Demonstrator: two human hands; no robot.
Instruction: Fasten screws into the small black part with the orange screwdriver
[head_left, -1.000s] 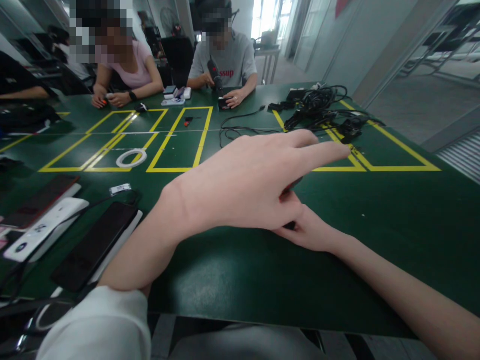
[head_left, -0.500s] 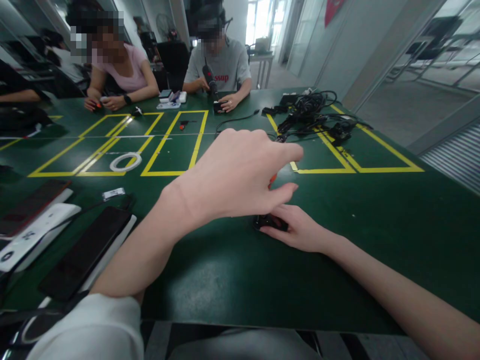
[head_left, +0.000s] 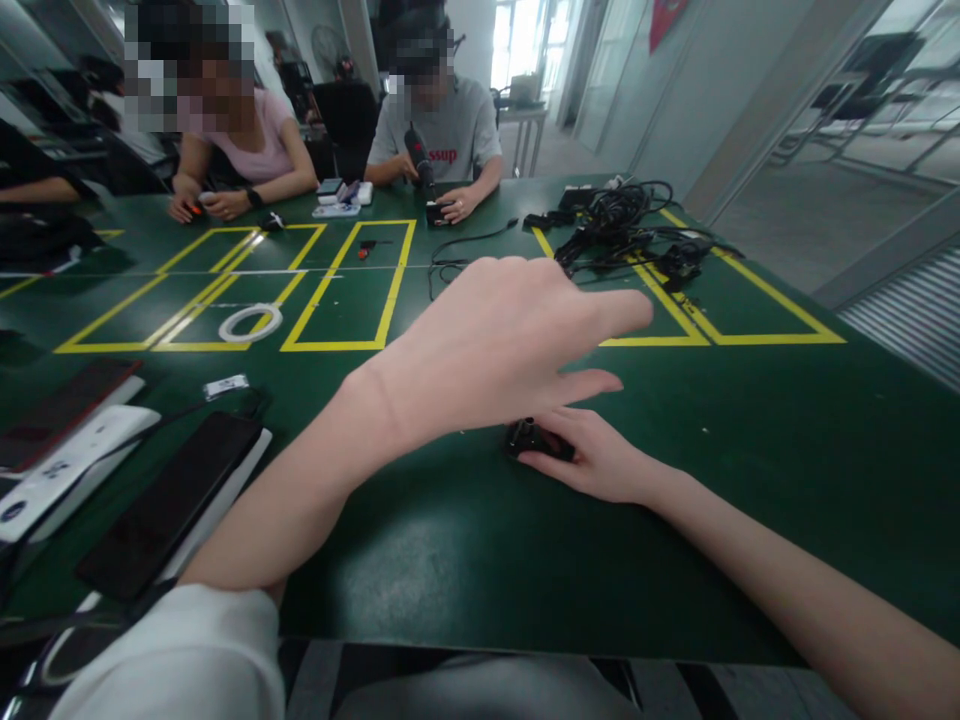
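My left hand [head_left: 495,340] hovers over the table, back towards me. Its forefinger and thumb point right, stretched out and apart, with nothing visible between them; its other fingers are hidden. Just below it, my right hand [head_left: 600,455] rests on the tabletop, thumb and fingers closed around a small black part [head_left: 536,440]. A short metallic piece shows at the left end of that part, just under my left hand. Whatever stands behind my left palm is hidden from view.
Phones [head_left: 176,500] and a white power strip [head_left: 90,460] lie at the left. Beyond are a tape roll [head_left: 251,322], yellow-taped outlines and tangled black cables [head_left: 626,225]. Across the table [head_left: 465,560], one person holds a power drill [head_left: 420,160]; another handles a small orange piece.
My left hand has shifted right, its forefinger and thumb reaching further out. The orange piece seen beneath it before is now hidden. My right hand stays on the black part.
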